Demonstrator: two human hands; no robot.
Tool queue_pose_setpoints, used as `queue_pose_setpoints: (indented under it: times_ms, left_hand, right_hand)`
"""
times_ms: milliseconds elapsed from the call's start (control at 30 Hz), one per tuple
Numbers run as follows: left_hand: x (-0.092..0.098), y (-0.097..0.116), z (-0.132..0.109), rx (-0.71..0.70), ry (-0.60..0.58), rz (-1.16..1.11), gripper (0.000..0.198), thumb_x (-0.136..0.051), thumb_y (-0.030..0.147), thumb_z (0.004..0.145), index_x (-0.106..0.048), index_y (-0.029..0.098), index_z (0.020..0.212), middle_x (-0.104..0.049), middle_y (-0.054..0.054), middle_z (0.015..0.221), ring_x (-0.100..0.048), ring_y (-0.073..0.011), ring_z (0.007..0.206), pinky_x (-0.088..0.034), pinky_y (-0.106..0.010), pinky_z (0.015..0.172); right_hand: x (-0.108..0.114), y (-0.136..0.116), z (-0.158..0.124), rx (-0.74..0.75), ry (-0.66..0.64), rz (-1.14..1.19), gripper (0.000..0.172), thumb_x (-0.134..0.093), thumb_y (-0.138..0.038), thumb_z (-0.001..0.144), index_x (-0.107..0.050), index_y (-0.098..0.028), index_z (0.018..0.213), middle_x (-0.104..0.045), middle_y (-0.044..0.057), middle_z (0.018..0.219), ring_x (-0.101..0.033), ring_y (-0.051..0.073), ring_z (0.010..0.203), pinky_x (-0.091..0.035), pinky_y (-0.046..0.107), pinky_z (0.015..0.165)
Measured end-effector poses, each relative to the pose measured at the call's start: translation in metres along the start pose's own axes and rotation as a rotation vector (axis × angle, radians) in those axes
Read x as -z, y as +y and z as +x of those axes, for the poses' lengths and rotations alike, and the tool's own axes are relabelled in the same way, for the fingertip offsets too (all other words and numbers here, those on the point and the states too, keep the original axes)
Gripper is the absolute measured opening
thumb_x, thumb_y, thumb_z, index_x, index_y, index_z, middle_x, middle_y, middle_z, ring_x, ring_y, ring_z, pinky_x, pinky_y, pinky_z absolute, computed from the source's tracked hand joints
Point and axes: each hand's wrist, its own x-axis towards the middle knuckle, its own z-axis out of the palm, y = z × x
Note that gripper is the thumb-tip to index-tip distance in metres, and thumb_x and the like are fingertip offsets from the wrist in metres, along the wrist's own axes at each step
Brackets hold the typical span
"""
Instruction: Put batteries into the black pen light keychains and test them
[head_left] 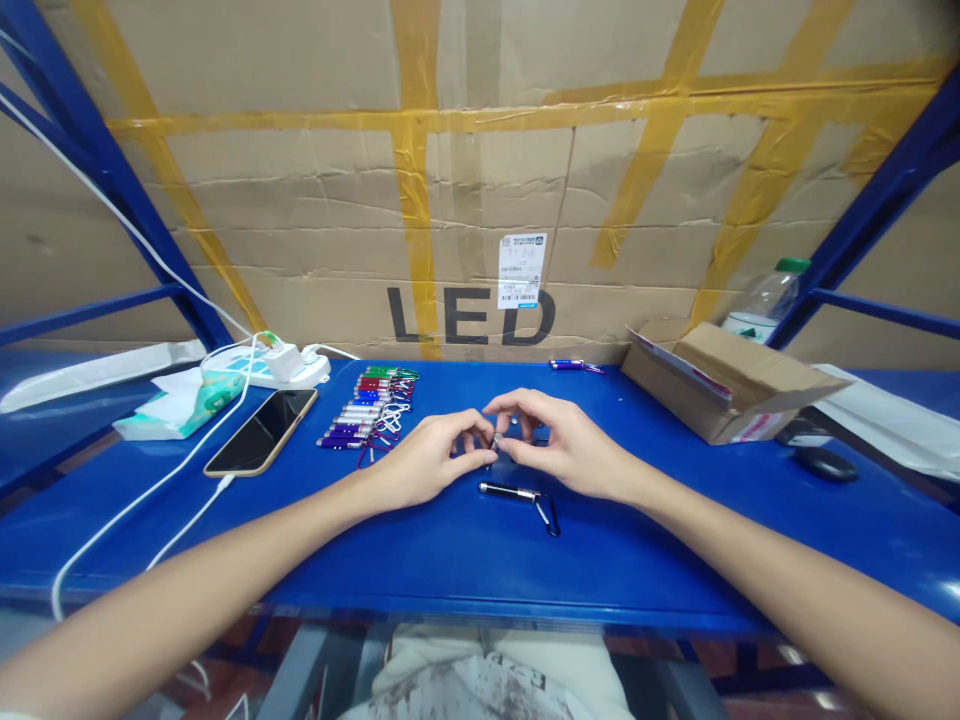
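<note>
Over the middle of the blue table, my left hand (pixel 431 455) and my right hand (pixel 559 440) meet at their fingertips. Both are closed in a pinch around a small silvery piece (pixel 496 441), mostly hidden by the fingers and too small to name. Just below them lies a black keychain penlight (pixel 510 491) with a black carabiner (pixel 549 515) at its right end. To the left of my left hand, several penlights (pixel 364 415) in green, red, blue, silver and purple lie in a column, carabiners to the right.
A blue-purple penlight (pixel 568 365) lies at the back edge. Left are a phone (pixel 262 432) on a white cable, a tissue pack (pixel 187 405) and a power strip (pixel 304 372). An open cardboard box (pixel 727 385), a black mouse (pixel 825 464) and a bottle (pixel 765 300) stand right. Cardboard (pixel 337 230) walls the back.
</note>
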Motion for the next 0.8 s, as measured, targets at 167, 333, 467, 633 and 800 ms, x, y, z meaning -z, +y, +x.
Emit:
queue_pose_setpoints:
  times_ms: [167, 333, 467, 633, 800]
  left_hand:
    - [0.000, 0.000, 0.000, 0.007, 0.000, -0.019, 0.021, -0.068, 0.039, 0.101, -0.070, 0.020, 0.109, -0.074, -0.002, 0.095, -0.065, -0.0169, 0.079, -0.048, -0.028, 0.073]
    - [0.000, -0.001, 0.000, 0.000, 0.008, -0.017, 0.019, -0.068, 0.038, 0.101, -0.070, 0.020, 0.108, -0.073, -0.001, 0.094, -0.065, -0.0163, 0.079, -0.047, -0.027, 0.073]
    - [0.000, -0.003, -0.001, -0.010, 0.015, -0.011, 0.018, -0.069, 0.037, 0.102, -0.070, 0.021, 0.109, -0.074, 0.000, 0.096, -0.065, -0.0161, 0.080, -0.047, -0.027, 0.073]
    - [0.002, -0.003, -0.001, -0.041, 0.056, 0.029, 0.014, -0.070, 0.034, 0.102, -0.069, 0.022, 0.111, -0.074, -0.001, 0.103, -0.066, -0.0175, 0.088, -0.048, -0.028, 0.078]
    - [0.004, -0.004, -0.001, -0.129, 0.092, 0.164, 0.011, -0.068, 0.030, 0.104, -0.069, 0.022, 0.111, -0.074, -0.002, 0.109, -0.064, -0.0212, 0.101, -0.048, -0.034, 0.093]
  right_hand:
    - [0.000, 0.000, 0.000, 0.005, 0.006, -0.009, 0.025, -0.068, -0.024, 0.099, -0.068, -0.024, 0.124, -0.074, 0.004, 0.109, -0.065, 0.018, 0.085, -0.053, 0.032, 0.077]
    - [0.000, 0.000, 0.000, 0.008, -0.004, -0.025, 0.023, -0.068, -0.025, 0.101, -0.068, -0.024, 0.124, -0.074, 0.004, 0.106, -0.065, 0.019, 0.089, -0.052, 0.031, 0.077]
    - [0.001, -0.001, 0.000, 0.018, -0.003, -0.037, 0.025, -0.068, -0.024, 0.100, -0.067, -0.024, 0.125, -0.073, 0.004, 0.107, -0.064, 0.018, 0.087, -0.052, 0.032, 0.078]
    - [0.007, 0.003, 0.000, 0.029, 0.018, -0.083, 0.030, -0.065, -0.019, 0.099, -0.064, -0.024, 0.128, -0.072, 0.004, 0.110, -0.061, 0.017, 0.080, -0.053, 0.033, 0.077]
    - [0.016, 0.013, -0.001, 0.037, -0.034, -0.285, 0.029, -0.060, -0.013, 0.099, -0.063, -0.023, 0.126, -0.072, 0.006, 0.109, -0.063, 0.024, 0.097, -0.051, 0.037, 0.086]
